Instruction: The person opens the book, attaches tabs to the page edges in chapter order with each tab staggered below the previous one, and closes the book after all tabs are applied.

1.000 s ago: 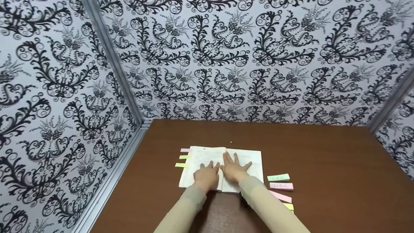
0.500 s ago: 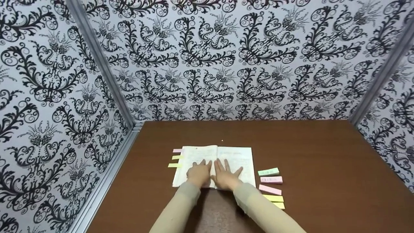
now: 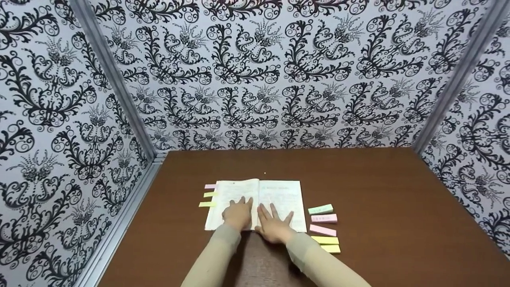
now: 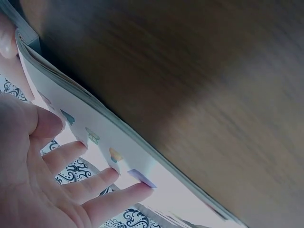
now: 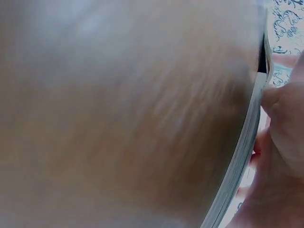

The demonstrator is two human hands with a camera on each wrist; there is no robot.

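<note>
An open book (image 3: 281, 195) lies flat on the brown table, its pages printed. My left hand (image 3: 238, 214) rests on the left page near the spine, fingers spread. In the left wrist view the fingertips of this left hand (image 4: 71, 175) touch the page, which carries small coloured pictures. My right hand (image 3: 275, 227) lies on the lower part of the right page, fingers extended and thumb beside the spine. The right wrist view shows the right hand (image 5: 285, 128) at the book's thick page edge (image 5: 237, 161). Pink and yellow sticky tabs (image 3: 207, 204) stick out from the left page edge.
Right of the book lie several paper strips: a green strip (image 3: 320, 209), pink strips (image 3: 324, 218) and yellow strips (image 3: 330, 249). The brown table (image 3: 378, 191) extends to a patterned wall (image 3: 255, 79) at the back and a metal rail (image 3: 119, 223) at the left.
The right hand has slid down the right page toward the near edge, uncovering more print. The left hand stays on the left page. The head view has shifted, so everything appears further left.
</note>
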